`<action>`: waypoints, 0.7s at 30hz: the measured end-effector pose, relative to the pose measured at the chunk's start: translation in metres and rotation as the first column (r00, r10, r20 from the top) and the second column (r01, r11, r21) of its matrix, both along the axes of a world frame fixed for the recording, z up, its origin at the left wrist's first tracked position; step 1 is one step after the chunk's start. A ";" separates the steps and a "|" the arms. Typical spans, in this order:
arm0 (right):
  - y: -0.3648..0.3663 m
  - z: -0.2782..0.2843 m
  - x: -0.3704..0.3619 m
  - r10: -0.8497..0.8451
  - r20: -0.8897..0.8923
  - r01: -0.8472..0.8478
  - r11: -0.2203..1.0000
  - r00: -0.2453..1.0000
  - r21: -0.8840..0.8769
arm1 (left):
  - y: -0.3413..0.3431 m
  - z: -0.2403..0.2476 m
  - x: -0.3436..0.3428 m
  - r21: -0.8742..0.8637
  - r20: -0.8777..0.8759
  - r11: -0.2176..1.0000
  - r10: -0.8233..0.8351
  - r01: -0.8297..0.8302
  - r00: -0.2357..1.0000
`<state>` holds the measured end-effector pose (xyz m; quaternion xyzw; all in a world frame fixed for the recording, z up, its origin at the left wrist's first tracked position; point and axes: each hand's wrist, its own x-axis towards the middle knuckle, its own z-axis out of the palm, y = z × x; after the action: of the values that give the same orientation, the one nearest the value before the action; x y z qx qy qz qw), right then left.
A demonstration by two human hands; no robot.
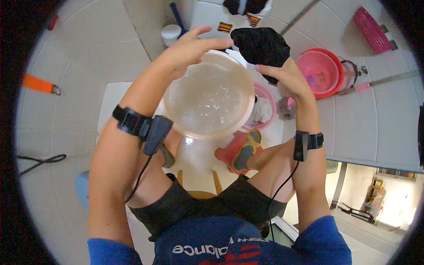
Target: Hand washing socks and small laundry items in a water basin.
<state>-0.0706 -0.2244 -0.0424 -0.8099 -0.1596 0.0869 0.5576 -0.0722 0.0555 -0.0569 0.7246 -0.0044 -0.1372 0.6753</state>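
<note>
My right hand (289,77) is closed round the lower end of a bunched piece of black cloth (260,46); its exact kind does not show. The cloth is held up above the far right rim of a large pale basin (249,99) of cloudy water. Over the basin's far left rim, my left hand (190,51) has its fingers apart and holds nothing. One of its fingertips points at the cloth's left edge, close to it; whether they touch I cannot tell.
A pink basin (273,106) with white and grey cloth stands right of the large basin. Pink and red basins (338,66) are at the right wall. A white lidded tub (171,33) stands at the far left. Dark cloth (254,6) lies at the far edge.
</note>
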 end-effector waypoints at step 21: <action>-0.157 -0.077 0.033 -0.338 0.079 0.289 0.635 0.938 -0.716 | -0.015 -0.007 0.011 0.261 -0.050 0.965 -0.013 0.026 0.999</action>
<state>-0.0376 -0.3817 -0.1191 -0.9745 0.0478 0.0695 0.2079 -0.0612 0.0401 -0.0639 0.8038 0.0229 -0.1606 0.5723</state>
